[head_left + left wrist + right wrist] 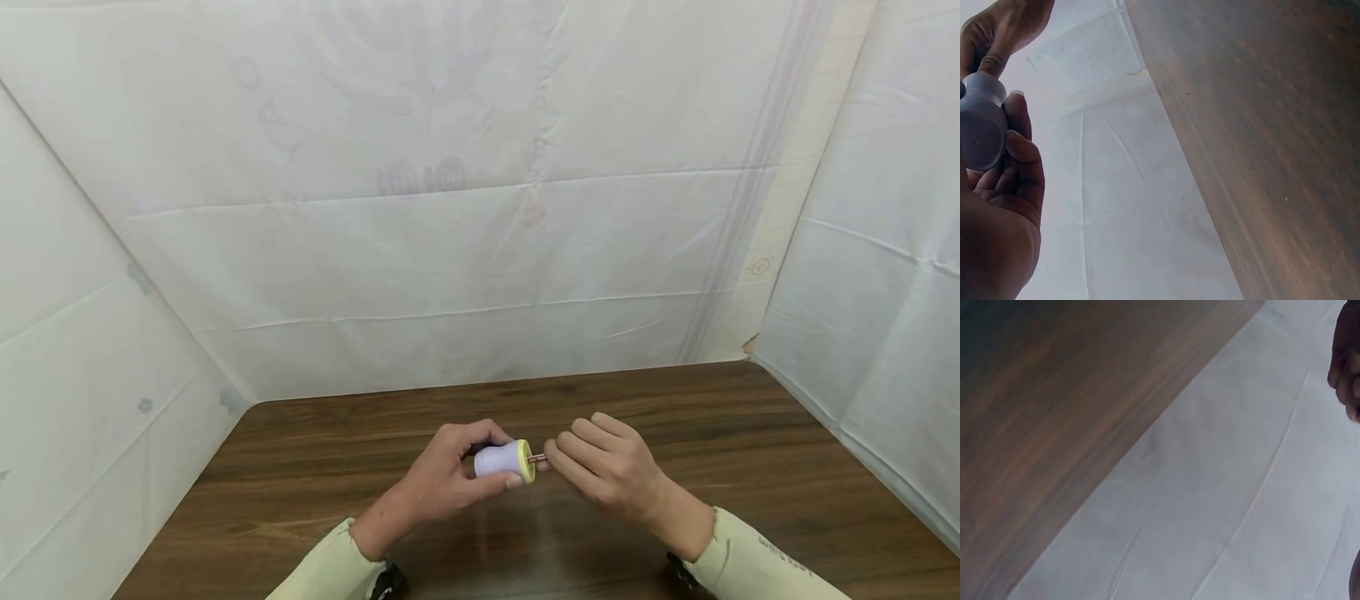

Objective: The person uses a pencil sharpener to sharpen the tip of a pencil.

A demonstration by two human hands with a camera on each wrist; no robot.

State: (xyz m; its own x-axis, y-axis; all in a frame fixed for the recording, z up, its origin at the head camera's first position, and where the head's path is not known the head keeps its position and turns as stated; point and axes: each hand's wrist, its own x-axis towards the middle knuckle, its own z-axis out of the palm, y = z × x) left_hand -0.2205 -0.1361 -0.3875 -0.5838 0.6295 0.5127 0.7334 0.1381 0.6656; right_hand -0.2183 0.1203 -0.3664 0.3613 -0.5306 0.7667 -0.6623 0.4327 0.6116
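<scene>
Above the desk (322, 442), the left hand (442, 477) holds a yellow-rimmed lilac container (497, 459), fingers curled round it. The right hand (611, 462) pinches a thin reddish stick (537, 457) at its rimmed end. Lettering on the right sleeve (738, 554) and faint print on the white sheet (450, 258) are illegible.
</scene>
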